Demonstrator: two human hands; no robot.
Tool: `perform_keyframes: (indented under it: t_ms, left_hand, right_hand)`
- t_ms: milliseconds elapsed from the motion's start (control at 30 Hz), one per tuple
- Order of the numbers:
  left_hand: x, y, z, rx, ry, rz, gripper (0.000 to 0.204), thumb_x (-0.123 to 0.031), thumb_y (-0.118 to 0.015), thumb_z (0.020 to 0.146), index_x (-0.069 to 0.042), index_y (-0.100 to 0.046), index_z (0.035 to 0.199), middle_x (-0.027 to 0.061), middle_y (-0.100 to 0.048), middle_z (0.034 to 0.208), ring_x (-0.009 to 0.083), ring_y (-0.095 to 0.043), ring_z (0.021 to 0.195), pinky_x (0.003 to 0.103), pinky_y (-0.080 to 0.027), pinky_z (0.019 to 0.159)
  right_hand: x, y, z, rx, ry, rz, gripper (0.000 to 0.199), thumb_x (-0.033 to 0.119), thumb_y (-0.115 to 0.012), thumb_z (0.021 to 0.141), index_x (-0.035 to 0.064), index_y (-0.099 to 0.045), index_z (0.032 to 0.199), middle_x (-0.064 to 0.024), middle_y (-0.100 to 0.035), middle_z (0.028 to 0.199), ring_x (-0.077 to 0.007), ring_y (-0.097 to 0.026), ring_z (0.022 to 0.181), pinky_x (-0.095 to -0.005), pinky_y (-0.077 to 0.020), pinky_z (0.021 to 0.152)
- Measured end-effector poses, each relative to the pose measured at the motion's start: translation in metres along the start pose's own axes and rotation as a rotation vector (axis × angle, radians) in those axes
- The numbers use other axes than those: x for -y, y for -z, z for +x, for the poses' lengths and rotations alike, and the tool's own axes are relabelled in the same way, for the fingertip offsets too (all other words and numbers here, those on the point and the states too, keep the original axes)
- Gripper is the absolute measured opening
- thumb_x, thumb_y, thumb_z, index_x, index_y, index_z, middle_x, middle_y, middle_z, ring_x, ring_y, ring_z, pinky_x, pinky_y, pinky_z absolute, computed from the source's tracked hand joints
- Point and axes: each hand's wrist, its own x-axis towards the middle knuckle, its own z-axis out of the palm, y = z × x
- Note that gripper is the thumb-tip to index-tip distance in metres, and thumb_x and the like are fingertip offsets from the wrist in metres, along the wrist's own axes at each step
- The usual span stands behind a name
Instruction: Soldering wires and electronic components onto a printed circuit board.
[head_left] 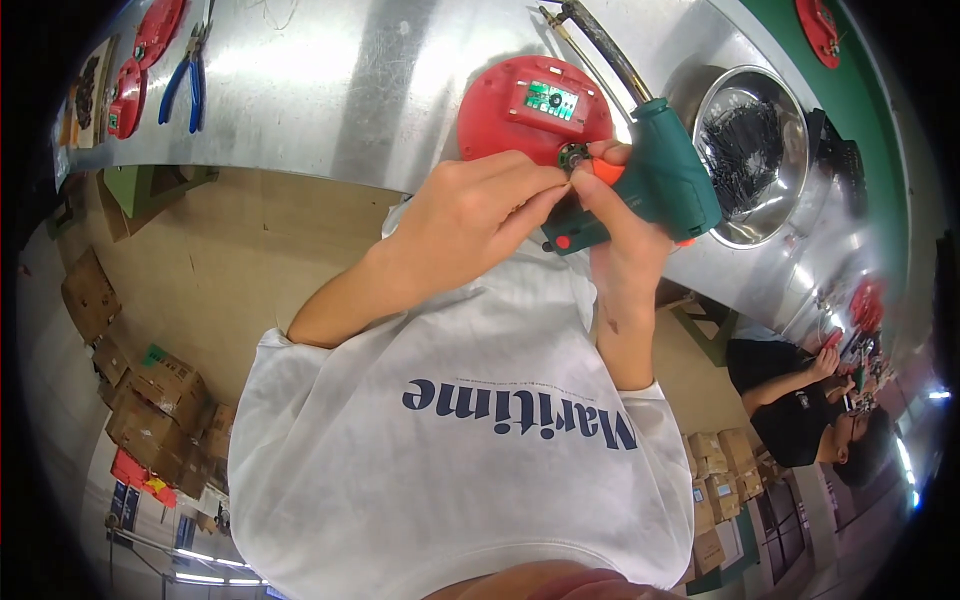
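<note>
My right hand [625, 215] is wrapped around a green soldering gun [672, 165] with orange parts; its long metal tip points away over the table. My left hand [485, 205] is closed in a pinch, its fingertips meeting my right thumb beside a small round dark-green part [573, 156]. What the left fingertips pinch is too small to make out. Just beyond both hands lies a round red plastic housing [490, 108], with a green circuit board [552, 99] set into its raised section. My hands cover its near edge.
To the right stands a metal bowl [708, 222] of thin black pieces. Blue-handled pliers [184, 95] and more red housings [127, 95] lie at the far left of the metal table [300, 110]. Another person [800, 400] works at the right; cardboard boxes [160, 410] are stacked lower left.
</note>
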Motion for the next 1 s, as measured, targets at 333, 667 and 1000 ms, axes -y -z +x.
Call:
perform_keyframes:
  t_ms: [333,667,1000]
  left_hand:
    - [-0.002,-0.003,0.002,0.026,-0.045,0.032,0.015,0.005,-0.066,0.077,0.003,-0.065,0.092,0.0099,-0.064,0.074,0.0197,-0.059,0.055,0.028,-0.045,0.048]
    - [0.001,-0.012,-0.002,-0.164,-0.047,0.04,0.014,0.001,-0.069,0.075,-0.001,-0.067,0.089,0.008,-0.064,0.076,0.0218,-0.059,0.055,0.031,-0.046,0.049]
    - [0.02,-0.009,0.016,-0.312,0.184,0.003,0.006,-0.002,-0.073,0.072,-0.003,-0.07,0.078,0.0094,-0.06,0.12,0.0206,-0.053,0.104,0.031,-0.047,0.085]
  right_hand:
    - [0.002,0.001,0.002,-0.006,-0.115,0.145,0.023,-0.007,-0.063,0.078,-0.0002,-0.058,0.099,-0.0125,-0.061,0.102,-0.0177,-0.061,0.081,-0.027,-0.0462,0.067]
    - [0.0,0.0,0.001,0.013,-0.127,0.246,0.022,-0.007,-0.061,0.081,0.0006,-0.059,0.101,-0.0119,-0.061,0.103,-0.0175,-0.061,0.082,-0.0277,-0.047,0.07]
    - [0.019,0.037,-0.023,0.044,-0.023,-0.074,0.025,0.01,-0.061,0.083,-0.0028,-0.052,0.103,-0.0148,-0.057,0.098,-0.0188,-0.058,0.075,-0.0275,-0.0435,0.063]
